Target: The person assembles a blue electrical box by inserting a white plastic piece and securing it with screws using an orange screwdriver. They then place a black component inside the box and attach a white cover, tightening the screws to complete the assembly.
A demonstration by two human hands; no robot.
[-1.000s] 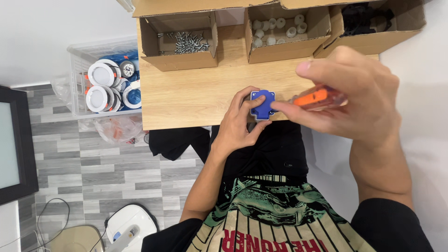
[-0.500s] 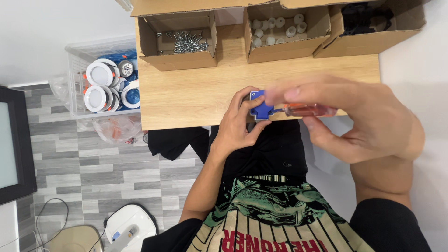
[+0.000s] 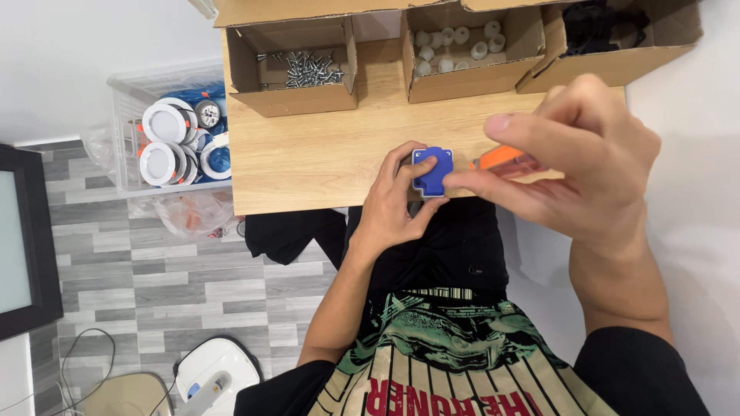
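The left hand (image 3: 393, 204) gripped a small blue part (image 3: 432, 171) at the wooden table's (image 3: 308, 158) front edge. The right hand (image 3: 586, 173) was closed around an orange-handled screwdriver (image 3: 501, 159) touching the part.

Blue plastic part (image 3: 432, 171); screwdriver (image 3: 505, 160) with translucent orange handle. Light wood-grain tabletop (image 3: 308, 154). Brown cardboard boxes (image 3: 293, 69) holding silver screws (image 3: 308, 69) and white round caps (image 3: 451, 42). Grey plank-pattern floor (image 3: 139, 285). Shirt (image 3: 455, 354): cream with dark stripes, green-and-black print, red lettering.
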